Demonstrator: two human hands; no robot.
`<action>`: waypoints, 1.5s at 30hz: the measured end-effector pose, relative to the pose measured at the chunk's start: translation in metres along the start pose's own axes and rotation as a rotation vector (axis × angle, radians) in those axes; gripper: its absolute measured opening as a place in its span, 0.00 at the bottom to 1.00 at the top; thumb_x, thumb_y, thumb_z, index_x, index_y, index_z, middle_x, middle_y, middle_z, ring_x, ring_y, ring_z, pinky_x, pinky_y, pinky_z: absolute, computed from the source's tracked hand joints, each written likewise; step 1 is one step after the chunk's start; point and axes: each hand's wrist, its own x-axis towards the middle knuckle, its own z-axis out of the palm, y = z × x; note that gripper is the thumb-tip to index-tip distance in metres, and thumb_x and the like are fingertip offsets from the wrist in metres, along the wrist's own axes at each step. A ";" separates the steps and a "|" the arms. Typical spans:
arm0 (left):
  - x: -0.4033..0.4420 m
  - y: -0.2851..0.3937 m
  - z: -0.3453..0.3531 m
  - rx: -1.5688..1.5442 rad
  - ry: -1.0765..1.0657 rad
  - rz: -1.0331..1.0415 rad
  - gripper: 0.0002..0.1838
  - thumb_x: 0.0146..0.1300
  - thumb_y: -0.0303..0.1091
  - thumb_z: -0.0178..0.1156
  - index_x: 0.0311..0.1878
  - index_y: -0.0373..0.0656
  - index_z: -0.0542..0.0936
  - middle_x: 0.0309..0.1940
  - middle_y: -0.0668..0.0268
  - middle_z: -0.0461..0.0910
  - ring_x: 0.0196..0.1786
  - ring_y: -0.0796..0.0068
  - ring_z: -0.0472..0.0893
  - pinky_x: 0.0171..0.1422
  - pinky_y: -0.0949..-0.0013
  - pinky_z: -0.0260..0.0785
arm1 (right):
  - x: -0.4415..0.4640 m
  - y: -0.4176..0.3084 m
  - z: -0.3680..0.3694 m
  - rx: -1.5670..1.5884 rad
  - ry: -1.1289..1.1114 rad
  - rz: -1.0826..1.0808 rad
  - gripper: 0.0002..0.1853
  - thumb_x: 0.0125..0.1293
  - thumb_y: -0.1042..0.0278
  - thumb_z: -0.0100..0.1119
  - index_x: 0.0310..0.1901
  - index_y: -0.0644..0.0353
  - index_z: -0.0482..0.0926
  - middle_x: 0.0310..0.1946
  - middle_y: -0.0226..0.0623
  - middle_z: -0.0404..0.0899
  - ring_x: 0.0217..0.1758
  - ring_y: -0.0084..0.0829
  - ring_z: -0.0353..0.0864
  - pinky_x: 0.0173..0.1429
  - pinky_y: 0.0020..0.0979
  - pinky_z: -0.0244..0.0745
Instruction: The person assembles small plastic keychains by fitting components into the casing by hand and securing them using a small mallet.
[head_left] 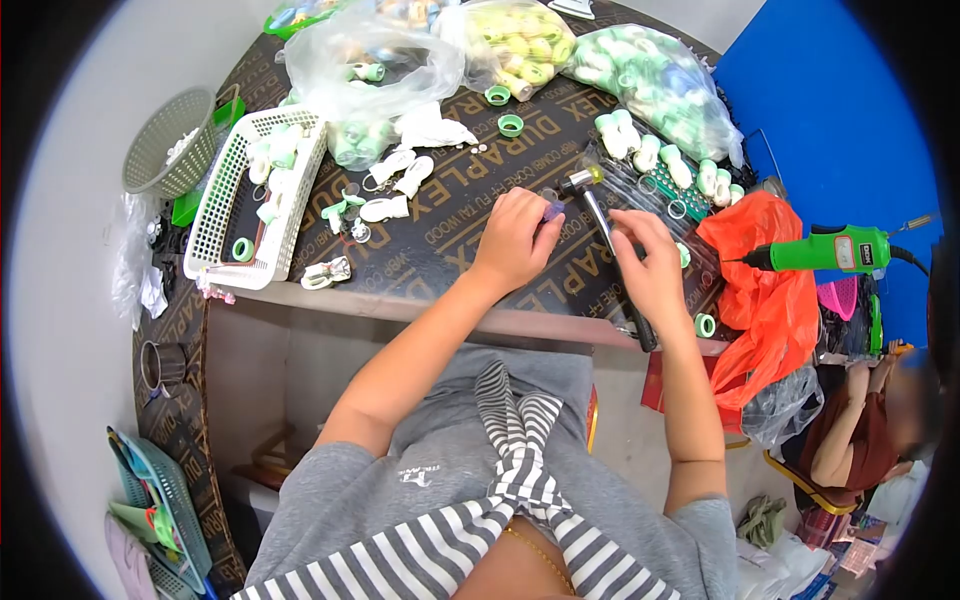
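My left hand (515, 238) is closed, pinching a small purple piece (553, 209) over the dark table. Just to the right, my right hand (650, 255) is curled at the handle of a hammer (602, 222), its thumb against it; part of the grip is hidden. The hammer's head lies up by a yellowish tip, near my left fingertips, and its black handle end reaches the table's front edge. White shoe-shaped pieces (413, 176) and small green parts (343, 208) lie left of my left hand. A green ring (510, 125) sits further back.
A white basket (310, 160) of green-white pieces stands at the left. Filled plastic bags (645, 80) line the back. On the right are a red bag (765, 260) and a green electric screwdriver (835, 251). Another person (850, 430) sits at the lower right.
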 end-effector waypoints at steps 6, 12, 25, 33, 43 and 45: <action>-0.003 -0.008 0.001 0.003 -0.015 0.006 0.08 0.53 0.28 0.60 0.33 0.37 0.72 0.30 0.57 0.73 0.36 0.55 0.72 0.43 0.59 0.63 | 0.030 -0.043 0.038 0.304 0.078 -0.129 0.13 0.59 0.72 0.60 0.46 0.65 0.78 0.41 0.39 0.77 0.41 0.30 0.79 0.47 0.28 0.73; 0.003 -0.005 0.002 -0.204 -0.149 -0.248 0.14 0.49 0.26 0.59 0.41 0.36 0.74 0.37 0.55 0.76 0.44 0.50 0.74 0.50 0.56 0.64 | 0.052 -0.066 0.060 0.363 -0.014 -0.142 0.09 0.63 0.71 0.57 0.42 0.67 0.79 0.34 0.35 0.79 0.35 0.25 0.78 0.42 0.24 0.73; -0.003 -0.012 -0.010 -0.199 -0.152 -0.298 0.14 0.47 0.21 0.54 0.40 0.38 0.72 0.36 0.59 0.72 0.34 0.63 0.73 0.35 0.67 0.67 | 0.058 -0.053 0.061 0.750 0.164 0.096 0.13 0.64 0.69 0.58 0.48 0.66 0.76 0.36 0.31 0.76 0.35 0.18 0.76 0.39 0.20 0.73; -0.003 -0.007 -0.006 -0.180 -0.134 -0.313 0.11 0.48 0.21 0.53 0.38 0.38 0.72 0.34 0.59 0.72 0.36 0.62 0.74 0.35 0.68 0.67 | 0.016 -0.121 -0.072 2.032 -0.341 -0.350 0.09 0.64 0.67 0.50 0.28 0.62 0.73 0.21 0.35 0.70 0.22 0.32 0.70 0.27 0.33 0.70; -0.002 -0.009 -0.007 -0.145 -0.135 -0.276 0.11 0.47 0.20 0.53 0.37 0.37 0.72 0.35 0.58 0.72 0.37 0.59 0.75 0.41 0.68 0.68 | 0.005 -0.157 -0.108 2.424 -0.737 0.160 0.13 0.56 0.73 0.49 0.18 0.74 0.69 0.15 0.51 0.66 0.12 0.33 0.60 0.15 0.34 0.59; -0.001 -0.007 -0.007 -0.158 -0.145 -0.288 0.11 0.47 0.20 0.53 0.37 0.37 0.72 0.35 0.58 0.72 0.38 0.59 0.75 0.40 0.68 0.68 | 0.014 -0.159 -0.104 2.413 -0.855 0.170 0.15 0.57 0.71 0.49 0.18 0.73 0.68 0.14 0.49 0.65 0.13 0.32 0.59 0.15 0.33 0.57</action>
